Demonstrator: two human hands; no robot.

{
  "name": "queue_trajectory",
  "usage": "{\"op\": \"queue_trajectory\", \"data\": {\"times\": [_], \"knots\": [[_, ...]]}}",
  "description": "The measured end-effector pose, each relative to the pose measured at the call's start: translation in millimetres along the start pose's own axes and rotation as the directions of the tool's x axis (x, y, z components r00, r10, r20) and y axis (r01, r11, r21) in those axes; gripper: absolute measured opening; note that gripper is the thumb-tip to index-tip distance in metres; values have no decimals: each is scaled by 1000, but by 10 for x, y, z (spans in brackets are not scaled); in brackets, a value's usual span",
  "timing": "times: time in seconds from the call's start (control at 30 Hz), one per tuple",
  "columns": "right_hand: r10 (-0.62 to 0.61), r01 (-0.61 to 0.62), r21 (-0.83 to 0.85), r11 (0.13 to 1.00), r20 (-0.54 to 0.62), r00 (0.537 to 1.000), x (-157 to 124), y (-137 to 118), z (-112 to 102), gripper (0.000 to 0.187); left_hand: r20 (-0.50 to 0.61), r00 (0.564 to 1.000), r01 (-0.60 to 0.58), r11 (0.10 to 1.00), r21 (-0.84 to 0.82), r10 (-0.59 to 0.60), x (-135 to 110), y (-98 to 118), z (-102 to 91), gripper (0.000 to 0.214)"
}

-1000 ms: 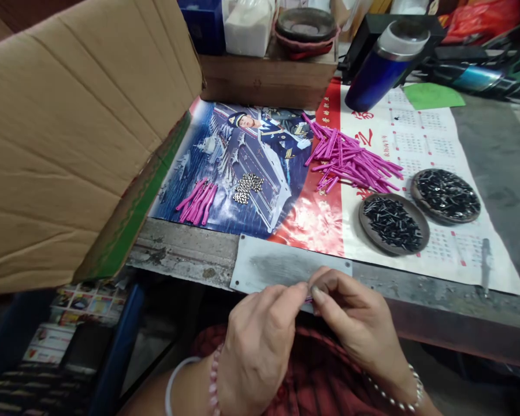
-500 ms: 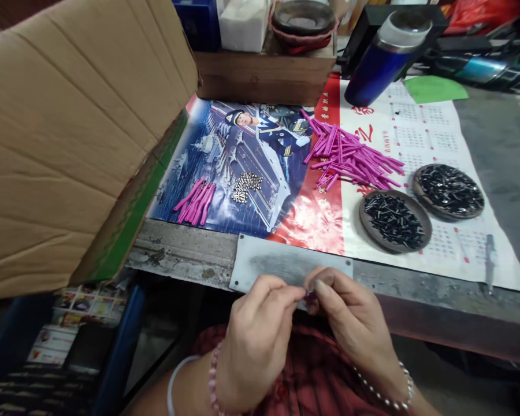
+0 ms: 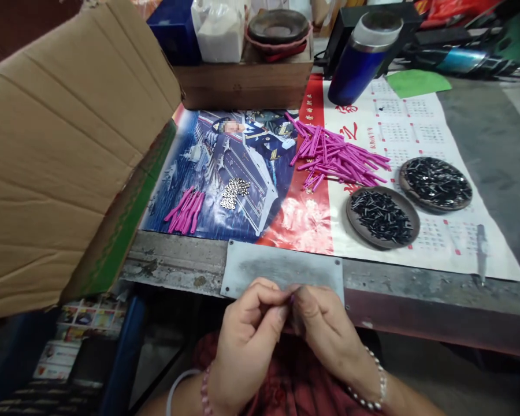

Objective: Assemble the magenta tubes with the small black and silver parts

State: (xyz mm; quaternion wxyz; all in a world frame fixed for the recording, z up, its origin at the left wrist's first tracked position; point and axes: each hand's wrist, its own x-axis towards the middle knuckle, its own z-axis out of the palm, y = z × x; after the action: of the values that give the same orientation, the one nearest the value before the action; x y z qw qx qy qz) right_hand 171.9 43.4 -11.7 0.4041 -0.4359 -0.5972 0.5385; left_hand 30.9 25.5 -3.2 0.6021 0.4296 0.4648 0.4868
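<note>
A small pink tube (image 3: 292, 299) is pinched between my left hand (image 3: 247, 338) and right hand (image 3: 327, 332), with the fingers (image 3: 276, 316) of both pressed together on it, just below the desk (image 3: 416, 283) edge and its metal plate (image 3: 281, 268). The calendar poster (image 3: 416, 133) carries red characters and date grids too small for me to read. On it lie a pile of pink tubes (image 3: 338, 159), silver beads (image 3: 234, 192) and two dishes of black parts (image 3: 383, 216).

A worn metal workbench (image 3: 494, 150) carries a calendar poster (image 3: 420, 127), beside a cardboard box (image 3: 60, 162).
</note>
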Motion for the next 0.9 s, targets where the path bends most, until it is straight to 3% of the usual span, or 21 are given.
{"op": "queue_trajectory", "data": {"times": [0.1, 0.2, 0.27, 0.33, 0.4, 0.5, 0.57, 0.7, 0.77, 0.83, 0.9], "knots": [[-14, 14, -30, 999, 17, 1000, 10, -13, -68, 50, 29, 999, 17, 995, 93, -20, -19, 39, 11, 22], [-20, 22, -151, 988, 18, 1000, -13, 18, -188, 47, 143, 987, -105, 957, 270, 69, -2, 94, -28, 25], [7, -10, -59, 998, -52, 999, -48, 54, -332, 52, 228, 966, -210, 887, 411, 124, 37, 131, -145, 25], [42, -32, 47, 998, -224, 974, -101, 83, -509, 51, 273, 942, -321, 754, 573, 194, 101, 165, -360, 27], [61, -55, 28, 998, -362, 930, -166, 100, -670, 40, 308, 913, -406, 547, 732, 266, 186, 192, -623, 30], [2, -58, -134, 989, -387, 922, -252, 124, -784, 25, 391, 890, -444, 248, 861, 235, 334, 203, -860, 29], [-71, -3, -213, 977, -340, 938, -276, 154, -765, 22, 454, 869, -485, 161, 859, 195, 438, 172, -778, 28], [-210, 110, -319, 941, -300, 930, -262, 239, -644, 18, 606, 785, -619, 179, 764, 129, 626, 72, -241, 23], [-245, 138, -326, 935, -313, 918, -260, 281, -608, 16, 653, 752, -655, 218, 723, 91, 677, 75, -95, 22], [-250, 152, -290, 945, -337, 908, -276, 318, -598, 16, 658, 750, -648, 286, 706, 75, 677, 124, -165, 24], [-250, 171, -235, 957, -361, 899, -300, 345, -598, 17, 597, 797, -590, 326, 739, 92, 643, 188, -387, 28]]}}
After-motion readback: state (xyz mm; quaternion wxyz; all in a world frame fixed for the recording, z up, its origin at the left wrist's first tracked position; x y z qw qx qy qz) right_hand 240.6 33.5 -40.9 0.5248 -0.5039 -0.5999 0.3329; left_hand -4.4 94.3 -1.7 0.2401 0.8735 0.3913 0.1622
